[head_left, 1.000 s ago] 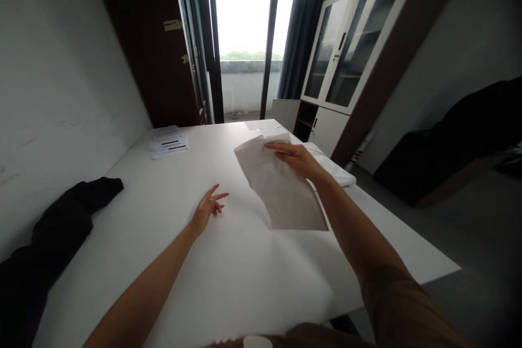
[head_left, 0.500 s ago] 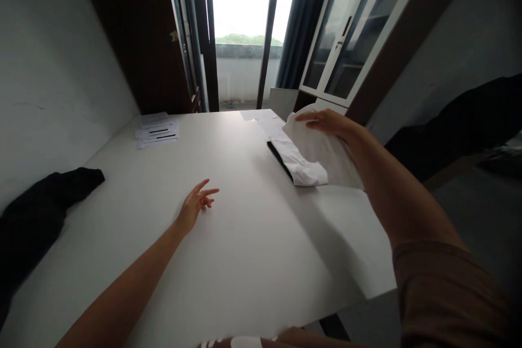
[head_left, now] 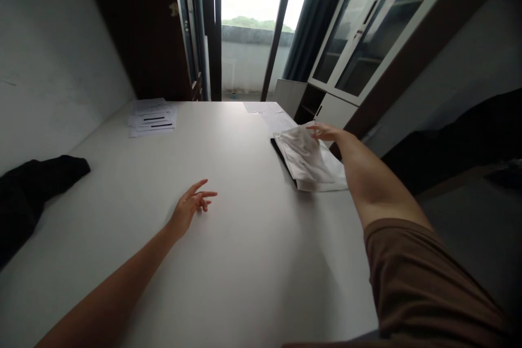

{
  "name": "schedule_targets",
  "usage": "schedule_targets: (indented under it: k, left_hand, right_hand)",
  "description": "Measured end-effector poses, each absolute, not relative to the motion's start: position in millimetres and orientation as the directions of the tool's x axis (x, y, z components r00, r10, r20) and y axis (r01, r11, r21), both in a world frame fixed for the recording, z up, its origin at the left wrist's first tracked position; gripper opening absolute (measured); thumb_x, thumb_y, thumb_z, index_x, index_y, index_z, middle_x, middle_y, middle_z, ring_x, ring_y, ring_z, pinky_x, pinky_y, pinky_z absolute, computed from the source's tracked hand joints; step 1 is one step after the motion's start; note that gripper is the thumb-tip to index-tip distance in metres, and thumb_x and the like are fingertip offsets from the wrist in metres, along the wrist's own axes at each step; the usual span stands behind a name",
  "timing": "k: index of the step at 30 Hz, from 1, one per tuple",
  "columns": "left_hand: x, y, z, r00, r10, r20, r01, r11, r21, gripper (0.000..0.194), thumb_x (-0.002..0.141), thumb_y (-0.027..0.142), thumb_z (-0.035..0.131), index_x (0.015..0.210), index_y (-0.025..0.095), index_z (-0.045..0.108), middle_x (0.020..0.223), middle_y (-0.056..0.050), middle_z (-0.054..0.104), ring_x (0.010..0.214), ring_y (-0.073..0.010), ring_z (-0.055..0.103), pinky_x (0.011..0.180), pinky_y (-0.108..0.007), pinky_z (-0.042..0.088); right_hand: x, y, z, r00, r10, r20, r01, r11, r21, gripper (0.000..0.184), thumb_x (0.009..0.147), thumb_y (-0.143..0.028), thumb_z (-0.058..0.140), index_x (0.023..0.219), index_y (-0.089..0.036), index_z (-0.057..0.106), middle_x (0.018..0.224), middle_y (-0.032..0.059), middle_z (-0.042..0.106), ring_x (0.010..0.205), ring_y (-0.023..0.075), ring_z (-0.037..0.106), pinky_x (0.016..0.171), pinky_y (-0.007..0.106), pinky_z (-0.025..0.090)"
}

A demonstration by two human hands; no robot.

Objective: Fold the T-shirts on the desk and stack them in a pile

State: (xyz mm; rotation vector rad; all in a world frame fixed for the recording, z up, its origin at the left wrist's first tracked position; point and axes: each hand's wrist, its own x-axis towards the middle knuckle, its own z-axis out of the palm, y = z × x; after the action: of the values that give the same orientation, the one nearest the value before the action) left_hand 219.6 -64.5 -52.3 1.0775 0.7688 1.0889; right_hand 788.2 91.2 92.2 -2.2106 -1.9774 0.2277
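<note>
A thin, soft white sheet (head_left: 304, 160), fabric-like and creased, lies over a black flat thing (head_left: 282, 159) whose edge shows along its left side. My right hand (head_left: 322, 131) is at the sheet's far right part, its fingers closed on the upper edge; the thumb is hard to see. Out over the bare tabletop, my left hand (head_left: 191, 205) holds nothing. Its fingers are apart, with the index finger pointing up and to the right.
The white table (head_left: 228, 261) stretches towards a glass door. Several papers with dark strips (head_left: 153, 118) lie at the far left, and pale sheets (head_left: 271, 114) at the far edge. Dark cloth (head_left: 44, 176) rests on the left. A glass-fronted cabinet (head_left: 354, 38) stands beyond the right side.
The raised part of the white sheet has come down and now lies flatter over the black thing. My right hand has lowered with it. My left hand has hardly moved.
</note>
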Motion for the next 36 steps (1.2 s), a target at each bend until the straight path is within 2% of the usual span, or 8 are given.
schedule_targets:
  k: [6, 10, 14, 19, 25, 29, 32, 36]
  left_hand:
    - [218, -65, -55, 0.300, 0.954, -0.003, -0.315, 0.102, 0.944, 0.062, 0.086, 0.035, 0.068, 0.143, 0.015, 0.056, 0.110, -0.014, 0.077, 0.066, -0.0138, 0.062, 0.091, -0.039, 0.053]
    - [220, -65, -55, 0.282, 0.959, 0.003, -0.311, 0.088, 0.946, 0.059, 0.085, 0.034, 0.067, 0.140, 0.015, 0.058, 0.108, -0.013, 0.077, 0.065, -0.0138, 0.062, 0.089, -0.039, 0.053]
    - [224, -66, -55, 0.290, 0.957, 0.009, -0.306, 0.083, 0.948, 0.057, 0.085, 0.034, 0.067, 0.139, 0.016, 0.059, 0.106, -0.012, 0.077, 0.064, -0.0126, 0.061, 0.089, -0.038, 0.053]
    - [227, -71, -54, 0.298, 0.954, 0.027, -0.265, 0.056, 0.963, 0.058, 0.084, 0.034, 0.067, 0.138, 0.016, 0.058, 0.105, -0.011, 0.077, 0.064, -0.0128, 0.061, 0.088, -0.037, 0.053]
    - [224, -77, -54, 0.339, 0.940, 0.045, -0.232, 0.037, 0.972, 0.062, 0.084, 0.035, 0.067, 0.141, 0.015, 0.055, 0.105, -0.012, 0.077, 0.064, -0.0124, 0.062, 0.090, -0.038, 0.053]
    - [223, -77, -57, 0.344, 0.937, 0.066, -0.205, 0.006, 0.979, 0.061, 0.086, 0.035, 0.066, 0.143, 0.016, 0.053, 0.107, -0.013, 0.077, 0.064, -0.0132, 0.062, 0.088, -0.039, 0.054]
    - [223, -77, -59, 0.364, 0.927, 0.085, -0.195, -0.014, 0.981, 0.061, 0.087, 0.037, 0.067, 0.143, 0.016, 0.054, 0.106, -0.013, 0.076, 0.064, -0.0132, 0.062, 0.088, -0.039, 0.054]
    - [222, -74, -63, 0.397, 0.913, 0.095, -0.160, -0.033, 0.987, 0.064, 0.088, 0.040, 0.068, 0.145, 0.016, 0.051, 0.106, -0.012, 0.076, 0.064, -0.0130, 0.061, 0.081, -0.035, 0.053]
  right_hand:
    - [778, 56, 23, 0.374, 0.927, 0.009, 0.908, -0.364, -0.207, 0.058, 0.097, -0.034, 0.057, 0.149, -0.010, 0.051, 0.132, 0.0188, 0.065, 0.111, 0.0238, 0.065, 0.098, 0.032, 0.049]
    - [779, 21, 2, 0.556, 0.825, 0.103, 0.826, -0.534, -0.178, 0.057, 0.097, -0.046, 0.052, 0.146, -0.017, 0.056, 0.133, 0.0188, 0.064, 0.119, 0.0297, 0.062, 0.099, 0.037, 0.048]
    - [765, -8, -14, 0.584, 0.811, -0.014, 0.809, -0.584, -0.074, 0.054, 0.094, -0.055, 0.052, 0.131, -0.019, 0.068, 0.130, 0.0206, 0.064, 0.120, 0.0354, 0.061, 0.098, 0.044, 0.048]
    - [730, -18, -22, 0.645, 0.761, 0.071, 0.764, -0.643, -0.044, 0.061, 0.095, -0.057, 0.050, 0.135, -0.013, 0.064, 0.137, 0.0283, 0.055, 0.128, 0.0402, 0.054, 0.100, 0.049, 0.047]
    - [719, -13, -4, 0.553, 0.833, 0.001, 0.833, -0.553, -0.018, 0.049, 0.099, -0.040, 0.048, 0.140, -0.015, 0.058, 0.126, 0.0238, 0.065, 0.117, 0.0338, 0.063, 0.096, 0.043, 0.050]
    - [738, -10, 27, 0.401, 0.913, 0.074, 0.911, -0.406, 0.076, 0.050, 0.101, -0.032, 0.045, 0.151, -0.025, 0.048, 0.127, 0.0196, 0.067, 0.113, 0.0314, 0.065, 0.096, 0.044, 0.049]
    - [754, -11, 50, 0.354, 0.932, 0.080, 0.924, -0.361, 0.125, 0.052, 0.101, -0.035, 0.047, 0.152, -0.029, 0.047, 0.132, 0.0189, 0.065, 0.115, 0.0305, 0.065, 0.099, 0.045, 0.047]
    - [755, -19, 55, 0.435, 0.900, -0.010, 0.890, -0.428, 0.159, 0.057, 0.098, -0.048, 0.053, 0.150, -0.024, 0.050, 0.136, 0.0211, 0.062, 0.118, 0.0312, 0.063, 0.098, 0.043, 0.047]
